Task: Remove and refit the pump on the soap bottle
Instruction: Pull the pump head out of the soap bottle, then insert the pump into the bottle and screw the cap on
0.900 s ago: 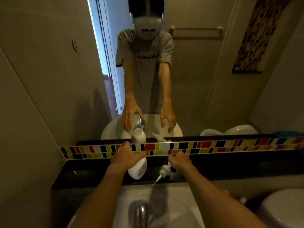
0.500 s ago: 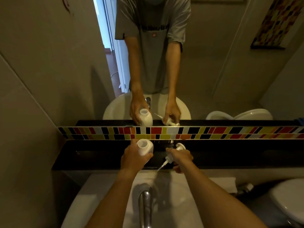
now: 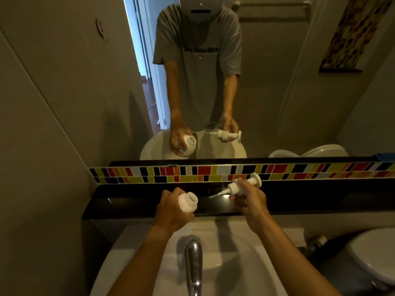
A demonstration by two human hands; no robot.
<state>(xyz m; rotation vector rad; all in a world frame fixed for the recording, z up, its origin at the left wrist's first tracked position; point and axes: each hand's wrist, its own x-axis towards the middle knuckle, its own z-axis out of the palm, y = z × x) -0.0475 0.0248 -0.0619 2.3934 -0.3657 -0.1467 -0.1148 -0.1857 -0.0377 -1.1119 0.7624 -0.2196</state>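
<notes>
Left hand [image 3: 171, 212] grasps the open soap bottle [image 3: 188, 202] (no label readable); right hand [image 3: 249, 200] grasps the detached pump [image 3: 241, 186], well apart.

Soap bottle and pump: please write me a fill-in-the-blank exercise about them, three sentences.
1. The left hand holds the soap bottle, whose neck is ____.
2. The pump is in the ____ hand.
3. The pump's thin tube points toward the ____.

Missing words: open; right; bottle
</notes>
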